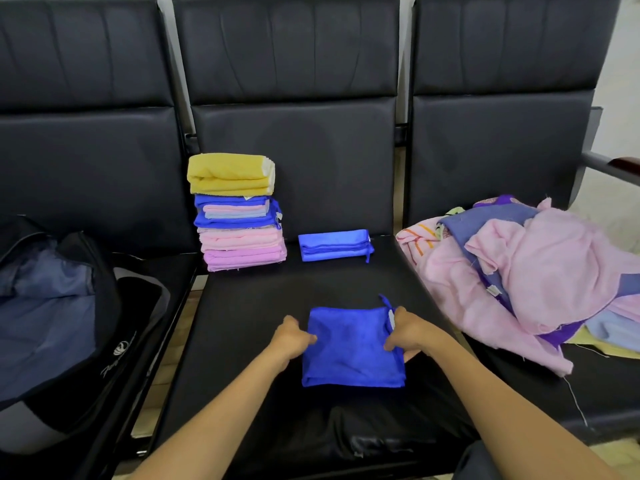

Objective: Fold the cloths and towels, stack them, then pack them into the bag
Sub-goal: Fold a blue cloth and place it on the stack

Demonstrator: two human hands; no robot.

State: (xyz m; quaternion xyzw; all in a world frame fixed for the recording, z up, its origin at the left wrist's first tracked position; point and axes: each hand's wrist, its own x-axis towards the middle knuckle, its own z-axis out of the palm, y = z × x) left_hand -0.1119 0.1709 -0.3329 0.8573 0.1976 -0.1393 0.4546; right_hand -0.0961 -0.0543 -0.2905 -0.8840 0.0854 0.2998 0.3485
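At the far left of the frame I see the open dark duffel bag with blue lining [52, 306], lying on the left seat. Right of it, at the back of the black padded middle seat [242, 323], stands the stack of folded yellow, blue and pink towels [239, 216]. In the lower centre my left hand [294, 336] pinches the left edge of the part-folded bright blue microfibre cloth [349, 351], which lies flat on that seat. A smaller folded blue cloth [334, 244] sits behind it, near the stack. My right hand [412, 332] grips the cloth's right edge by its hanging loop, fingers curled under. To fold well, I judge I should lift both edges together, bring one half squarely over the other so the corners meet, tuck the loop inside, then press the crease flat. At the right, the loose heap of pink, purple and pale cloths [519, 271] waits unfolded.
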